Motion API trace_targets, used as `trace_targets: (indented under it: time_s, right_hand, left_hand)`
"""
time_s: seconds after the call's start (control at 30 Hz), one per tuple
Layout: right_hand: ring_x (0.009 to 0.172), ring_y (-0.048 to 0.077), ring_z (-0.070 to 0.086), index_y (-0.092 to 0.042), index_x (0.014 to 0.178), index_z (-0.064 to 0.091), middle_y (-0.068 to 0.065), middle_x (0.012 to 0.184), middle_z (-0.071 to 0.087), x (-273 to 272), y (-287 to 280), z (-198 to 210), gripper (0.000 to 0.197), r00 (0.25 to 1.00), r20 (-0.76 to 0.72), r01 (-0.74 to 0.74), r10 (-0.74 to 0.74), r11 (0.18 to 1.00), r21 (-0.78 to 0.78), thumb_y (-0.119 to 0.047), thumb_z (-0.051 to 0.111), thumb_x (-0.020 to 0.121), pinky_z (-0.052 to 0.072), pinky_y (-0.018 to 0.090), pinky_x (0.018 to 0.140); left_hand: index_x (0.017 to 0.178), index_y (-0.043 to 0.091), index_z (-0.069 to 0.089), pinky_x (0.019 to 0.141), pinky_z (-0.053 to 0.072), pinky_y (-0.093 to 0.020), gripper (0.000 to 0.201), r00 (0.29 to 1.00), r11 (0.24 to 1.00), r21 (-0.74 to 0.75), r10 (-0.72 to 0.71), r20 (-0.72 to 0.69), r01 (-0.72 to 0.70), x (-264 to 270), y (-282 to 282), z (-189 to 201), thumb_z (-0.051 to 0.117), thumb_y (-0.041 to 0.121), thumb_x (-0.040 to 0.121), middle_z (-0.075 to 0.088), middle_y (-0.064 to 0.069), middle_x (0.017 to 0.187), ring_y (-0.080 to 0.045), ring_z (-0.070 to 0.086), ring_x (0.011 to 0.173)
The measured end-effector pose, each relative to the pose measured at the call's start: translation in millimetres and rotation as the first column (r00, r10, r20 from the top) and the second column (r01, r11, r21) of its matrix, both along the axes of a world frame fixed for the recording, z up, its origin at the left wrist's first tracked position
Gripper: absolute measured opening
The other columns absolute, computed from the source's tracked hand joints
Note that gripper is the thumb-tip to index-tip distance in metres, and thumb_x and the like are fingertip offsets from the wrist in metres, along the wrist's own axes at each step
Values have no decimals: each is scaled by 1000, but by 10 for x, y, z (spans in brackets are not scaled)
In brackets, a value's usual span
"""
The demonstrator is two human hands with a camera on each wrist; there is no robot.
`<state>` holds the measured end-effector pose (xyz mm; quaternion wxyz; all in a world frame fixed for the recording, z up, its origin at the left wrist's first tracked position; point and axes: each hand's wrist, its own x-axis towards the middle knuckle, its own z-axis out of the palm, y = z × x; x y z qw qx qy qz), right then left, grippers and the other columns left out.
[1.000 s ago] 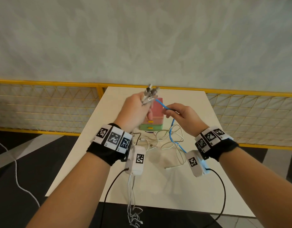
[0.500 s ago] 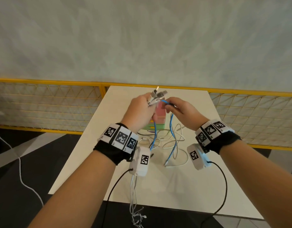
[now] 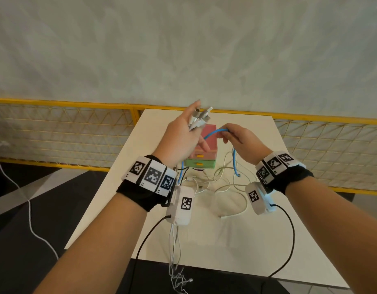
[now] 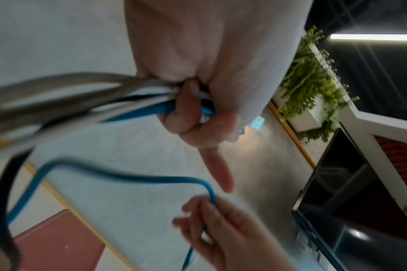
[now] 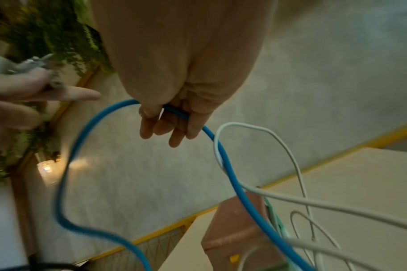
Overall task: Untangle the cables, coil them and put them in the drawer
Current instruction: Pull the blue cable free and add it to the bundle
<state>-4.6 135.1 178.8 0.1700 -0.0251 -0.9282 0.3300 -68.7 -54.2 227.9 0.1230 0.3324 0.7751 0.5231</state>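
Left hand (image 3: 179,134) squeezing a bunch of cable ends (image 3: 199,119), right hand (image 3: 242,141) beside it pinching the blue cable (image 5: 232,174), drawer box (image 3: 202,158) just under both hands

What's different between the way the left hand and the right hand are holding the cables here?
The left hand grips a whole bundle of cables, their plugs sticking up past its fingers; the right hand pinches only the blue cable. The left hand has its index finger stretched out straight, while the right hand's fingers all curl around the cable. Both are raised above the table, and the blue cable runs between them.
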Motion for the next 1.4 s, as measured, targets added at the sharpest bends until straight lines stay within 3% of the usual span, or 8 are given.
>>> trace_targets:
  time_s: [0.2,0.33,0.4,0.6,0.73,0.93,1.1,1.4]
  right_hand:
    - [74,-10,51,-6,102,57,-3,83,56,-68,-41,169,15,993,-92,-79,77,997,-24,-3,44,96,37,4,71]
    - [80,3,57,-10,91,54,5,85,59,-120,124,-170,17,998,61,6,-4,999,-39,-11,39,99,41,11,76]
    - [84,27,59,-6,91,54,8,86,61,-123,231,-367,21,991,124,67,-57,995,-76,-13,37,100,47,35,84]
    - [95,22,57,-11,102,59,5,99,62,-98,381,-455,25,982,142,132,-125,990,-40,-8,34,100,44,39,95]
    - [96,11,56,-16,108,61,0,103,62,-116,391,-256,24,984,63,170,-167,984,-50,-9,41,98,47,38,95]
    - [77,12,66,-21,107,59,-1,83,65,127,-45,464,19,1000,-10,-9,8,992,-126,-16,61,89,46,15,65]
    - [60,17,66,-15,82,62,-1,61,66,573,-441,864,7,985,93,-145,142,989,16,-18,65,87,52,29,64]
    - [57,4,59,-12,83,70,-5,68,69,1098,-879,893,17,773,430,-437,466,883,-171,-30,67,85,37,5,54]
  left_hand:
    - [76,16,57,41,38,-22,26,998,996,-93,-9,-56,4,10,134,-77,51,23,100,61,-1,52,-8,45,31]
    - [71,16,55,43,35,-22,30,988,987,106,129,-86,-120,-12,127,19,49,19,100,48,5,38,-7,41,31]
    - [73,17,53,39,32,-21,29,984,963,215,176,-37,-165,-50,103,90,48,23,101,46,5,36,-9,39,30]
    - [82,10,54,35,29,-17,24,983,938,306,181,-32,-163,-120,22,167,47,19,102,43,4,38,-10,36,29]
    - [86,11,57,36,30,-16,21,989,958,252,150,-20,-140,-135,43,91,45,13,103,45,7,39,-6,37,30]
    - [85,17,65,45,32,-22,20,996,988,145,58,-71,-48,-66,92,52,52,18,99,47,11,40,-6,39,39]
    - [78,20,71,48,33,-20,22,981,961,247,157,-110,-126,-26,-10,167,63,31,94,53,15,46,-3,42,44]
    - [56,26,28,43,16,-20,51,967,949,277,-199,156,151,332,-164,348,50,30,101,21,8,49,-12,16,41]
